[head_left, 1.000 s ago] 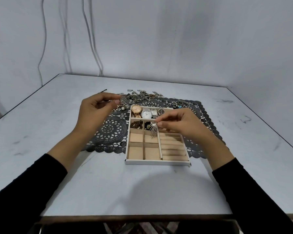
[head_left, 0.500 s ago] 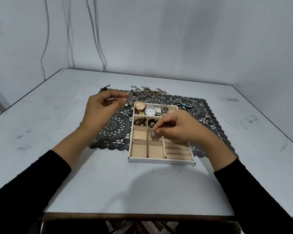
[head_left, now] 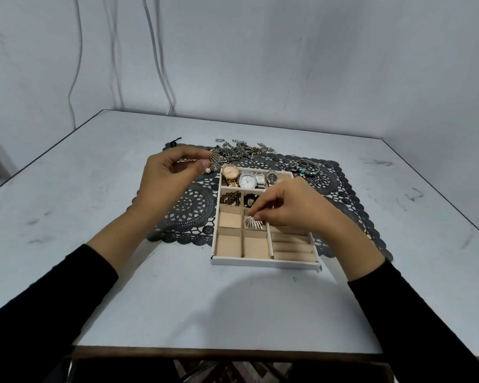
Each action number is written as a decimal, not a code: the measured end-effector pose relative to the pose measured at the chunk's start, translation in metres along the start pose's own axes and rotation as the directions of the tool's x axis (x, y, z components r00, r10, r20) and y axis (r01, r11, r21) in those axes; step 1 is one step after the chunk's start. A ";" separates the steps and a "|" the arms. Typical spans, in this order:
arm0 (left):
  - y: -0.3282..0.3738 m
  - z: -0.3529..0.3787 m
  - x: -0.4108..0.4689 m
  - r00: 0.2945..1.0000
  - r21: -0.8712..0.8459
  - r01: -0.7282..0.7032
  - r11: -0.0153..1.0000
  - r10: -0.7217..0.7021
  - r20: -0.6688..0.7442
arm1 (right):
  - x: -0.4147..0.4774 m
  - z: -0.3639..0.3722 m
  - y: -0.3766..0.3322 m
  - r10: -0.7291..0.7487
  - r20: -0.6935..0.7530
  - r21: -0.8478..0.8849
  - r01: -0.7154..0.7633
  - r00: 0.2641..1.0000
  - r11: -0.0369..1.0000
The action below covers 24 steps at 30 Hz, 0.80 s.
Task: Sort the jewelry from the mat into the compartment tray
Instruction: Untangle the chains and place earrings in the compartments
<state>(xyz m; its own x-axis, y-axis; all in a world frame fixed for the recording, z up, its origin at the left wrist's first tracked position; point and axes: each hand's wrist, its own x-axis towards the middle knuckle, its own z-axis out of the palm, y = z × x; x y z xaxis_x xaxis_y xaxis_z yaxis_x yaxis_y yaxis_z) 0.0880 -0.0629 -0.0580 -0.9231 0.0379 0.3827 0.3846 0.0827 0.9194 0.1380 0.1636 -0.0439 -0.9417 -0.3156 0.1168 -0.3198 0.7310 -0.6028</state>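
My right grip (head_left: 291, 205) pinches a fan earring (head_left: 254, 223) just beneath it, low in the tray (head_left: 260, 262); I'd release gently, then bring across the twin (head_left: 215, 158) pinched in my left grip (head_left: 166, 178).

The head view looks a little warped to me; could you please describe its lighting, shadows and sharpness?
Head view: wide-angle bend splays the table edges; light soft, no glare; a faint shadow on the table before the tray; watches and the earring in the right hand sharp, chain pile indistinct.
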 end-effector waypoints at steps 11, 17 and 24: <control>0.000 -0.001 0.000 1.000 0.008 0.004 1.000 -0.004 0.002 | -0.011 -0.013 0.028 0.100 -0.166 0.432 -0.018 0.981 0.902; 0.002 0.000 -0.002 0.999 0.014 0.020 1.000 -0.020 0.038 | -0.016 -0.019 0.059 0.223 -0.481 0.263 -0.104 0.848 0.959; 0.000 -0.001 -0.001 0.987 0.078 0.026 0.997 -0.037 0.154 | -0.032 -0.012 0.090 0.151 -0.496 -0.082 -0.220 0.855 0.972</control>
<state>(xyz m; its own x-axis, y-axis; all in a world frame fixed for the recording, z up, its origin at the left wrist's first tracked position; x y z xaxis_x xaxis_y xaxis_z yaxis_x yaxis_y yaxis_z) 0.0895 -0.0636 -0.0582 -0.9253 0.1878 0.3295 0.3599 0.1606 0.9191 0.1383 0.2463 -0.0923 -0.9055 0.1409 0.4002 -0.1126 0.8295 -0.5470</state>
